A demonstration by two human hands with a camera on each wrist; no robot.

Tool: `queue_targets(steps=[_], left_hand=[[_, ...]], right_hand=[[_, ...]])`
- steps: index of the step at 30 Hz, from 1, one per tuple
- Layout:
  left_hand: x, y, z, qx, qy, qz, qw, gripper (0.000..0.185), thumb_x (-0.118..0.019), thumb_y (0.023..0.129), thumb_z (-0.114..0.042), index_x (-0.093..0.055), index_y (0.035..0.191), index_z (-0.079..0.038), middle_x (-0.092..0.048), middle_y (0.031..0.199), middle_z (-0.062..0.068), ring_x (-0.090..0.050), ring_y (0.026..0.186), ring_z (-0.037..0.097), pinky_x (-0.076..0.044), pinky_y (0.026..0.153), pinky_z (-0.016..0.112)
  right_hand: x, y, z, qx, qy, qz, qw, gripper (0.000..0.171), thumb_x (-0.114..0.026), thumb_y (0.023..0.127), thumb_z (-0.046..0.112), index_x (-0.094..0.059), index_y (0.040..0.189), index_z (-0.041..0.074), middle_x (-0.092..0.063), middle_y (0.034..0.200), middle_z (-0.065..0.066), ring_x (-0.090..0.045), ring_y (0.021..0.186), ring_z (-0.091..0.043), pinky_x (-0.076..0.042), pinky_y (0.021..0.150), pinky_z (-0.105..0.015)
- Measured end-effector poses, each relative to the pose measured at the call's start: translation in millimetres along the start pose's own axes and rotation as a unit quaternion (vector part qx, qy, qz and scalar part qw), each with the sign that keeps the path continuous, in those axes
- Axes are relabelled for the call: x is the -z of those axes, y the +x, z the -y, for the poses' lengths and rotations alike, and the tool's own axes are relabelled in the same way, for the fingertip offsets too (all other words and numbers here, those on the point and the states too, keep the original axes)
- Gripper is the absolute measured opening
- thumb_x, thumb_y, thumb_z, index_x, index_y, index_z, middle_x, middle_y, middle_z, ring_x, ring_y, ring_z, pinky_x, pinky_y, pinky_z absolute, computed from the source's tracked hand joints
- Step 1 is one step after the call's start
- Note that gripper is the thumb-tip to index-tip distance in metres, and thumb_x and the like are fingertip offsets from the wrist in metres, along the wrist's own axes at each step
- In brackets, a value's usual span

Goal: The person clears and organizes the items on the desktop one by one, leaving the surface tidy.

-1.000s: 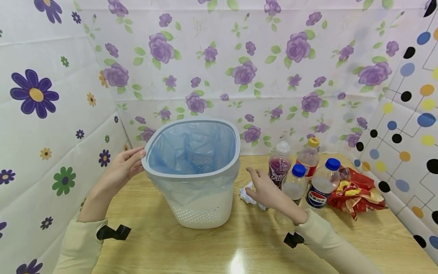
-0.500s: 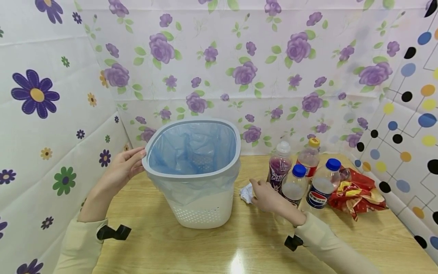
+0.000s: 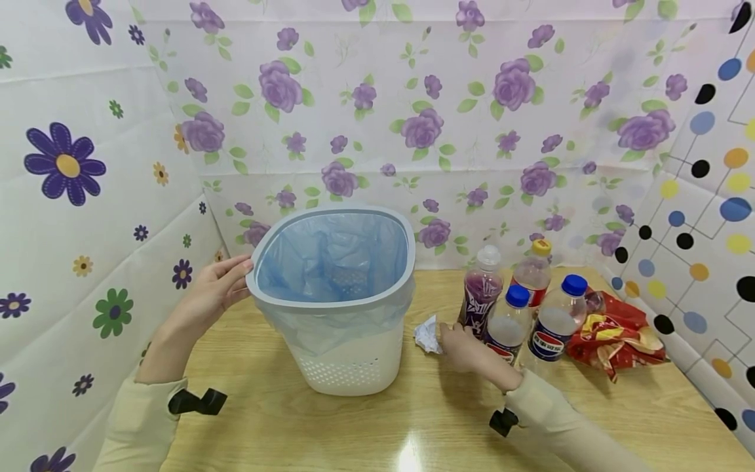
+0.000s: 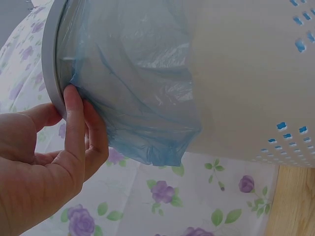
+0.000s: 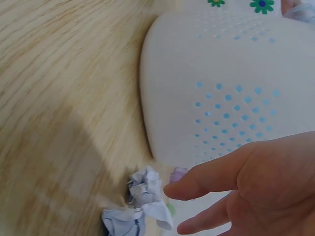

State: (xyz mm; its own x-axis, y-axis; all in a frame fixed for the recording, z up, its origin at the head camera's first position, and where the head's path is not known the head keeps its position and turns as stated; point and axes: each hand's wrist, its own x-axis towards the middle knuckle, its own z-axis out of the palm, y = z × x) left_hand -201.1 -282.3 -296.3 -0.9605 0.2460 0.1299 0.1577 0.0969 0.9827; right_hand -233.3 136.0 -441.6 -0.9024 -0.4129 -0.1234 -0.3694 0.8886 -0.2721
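Note:
My left hand (image 3: pixel 215 285) pinches the left side of the grey rim of a white trash bin (image 3: pixel 348 367). A blue plastic bag lines the bin (image 4: pixel 231 88), its edge folded down outside. In the left wrist view, the thumb of my left hand (image 4: pixel 54 152) is on one side of the rim and the fingers on the other. Right of the bin lies a crumpled piece of paper (image 3: pixel 427 335). Close beside it is my right hand (image 3: pixel 468 354). In the right wrist view, the thumb and a finger extend apart near the crumpled paper (image 5: pixel 145 189), holding nothing visible.
Behind my right hand stand a purple drink bottle (image 3: pixel 480 295), a blue-capped bottle (image 3: pixel 508 321), a Pepsi bottle (image 3: pixel 554 328) and a yellow-capped bottle (image 3: pixel 532 272). A red snack bag (image 3: pixel 619 337) lies farther right. Patterned cloth walls surround the wooden table (image 3: pixel 330 432).
My right hand has come down and toward me beside the crumpled paper, which now shows more fully at its left. The left hand keeps its hold on the bin's rim.

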Motion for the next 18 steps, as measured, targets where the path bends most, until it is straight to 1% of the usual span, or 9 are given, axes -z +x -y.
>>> queue_targets(steps=[3,8,12,15,17,18], left_hand=[[0.0,0.1,0.2,-0.001,0.001,0.001,1.0000,0.068,-0.047,0.103,-0.025,-0.015,0.147,0.016,-0.058,0.117,-0.017,-0.063,0.104,-0.005,-0.054,0.088,0.013],[-0.1,0.1,0.4,-0.006,-0.003,0.002,1.0000,0.067,-0.046,0.103,-0.024,-0.015,0.146,0.017,-0.060,0.116,-0.017,-0.063,0.104,-0.004,-0.054,0.088,0.013],[0.3,0.8,0.5,-0.010,-0.006,0.004,0.9999,0.067,-0.046,0.103,-0.023,-0.015,0.146,0.018,-0.060,0.117,-0.017,-0.063,0.104,-0.004,-0.054,0.087,0.014],[0.6,1.1,0.4,-0.012,-0.010,0.007,0.9999,0.067,-0.046,0.104,-0.023,-0.014,0.146,0.018,-0.060,0.117,-0.016,-0.064,0.104,-0.003,-0.054,0.087,0.014],[0.6,1.2,0.4,-0.012,-0.012,0.008,0.9998,0.066,-0.046,0.104,-0.022,-0.014,0.146,0.018,-0.060,0.117,-0.016,-0.064,0.104,-0.003,-0.054,0.087,0.014],[0.6,1.2,0.5,-0.012,-0.013,0.008,0.9998,0.066,-0.046,0.104,-0.022,-0.014,0.146,0.018,-0.060,0.117,-0.016,-0.064,0.104,-0.003,-0.054,0.087,0.014]], right_hand=[[-3.2,1.1,-0.2,-0.010,-0.008,0.001,1.000,0.057,-0.068,0.086,0.005,-0.042,0.131,-0.019,-0.054,0.121,-0.038,-0.045,0.119,-0.053,-0.035,0.104,-0.064],[-6.0,2.6,1.3,-0.033,-0.023,0.019,0.999,0.057,-0.065,0.087,0.004,-0.041,0.134,-0.017,-0.050,0.126,-0.040,-0.044,0.121,-0.054,-0.037,0.104,-0.064],[-7.1,1.7,1.1,-0.041,-0.021,0.031,0.998,0.050,-0.062,0.090,0.006,-0.044,0.131,-0.015,-0.050,0.125,-0.039,-0.044,0.121,-0.053,-0.037,0.103,-0.064],[-7.9,0.7,1.7,-0.032,-0.033,0.030,0.998,0.033,-0.068,0.086,0.009,-0.057,0.109,-0.013,-0.058,0.112,-0.032,-0.048,0.115,-0.049,-0.039,0.100,-0.061],[-9.3,0.9,2.3,-0.028,-0.040,0.029,0.998,0.024,-0.073,0.082,0.010,-0.060,0.090,-0.007,-0.061,0.101,-0.025,-0.051,0.108,-0.045,-0.041,0.096,-0.058],[-9.9,1.0,2.8,-0.025,-0.044,0.030,0.998,0.022,-0.075,0.080,0.011,-0.060,0.081,-0.004,-0.061,0.096,-0.022,-0.051,0.105,-0.043,-0.042,0.094,-0.057]])
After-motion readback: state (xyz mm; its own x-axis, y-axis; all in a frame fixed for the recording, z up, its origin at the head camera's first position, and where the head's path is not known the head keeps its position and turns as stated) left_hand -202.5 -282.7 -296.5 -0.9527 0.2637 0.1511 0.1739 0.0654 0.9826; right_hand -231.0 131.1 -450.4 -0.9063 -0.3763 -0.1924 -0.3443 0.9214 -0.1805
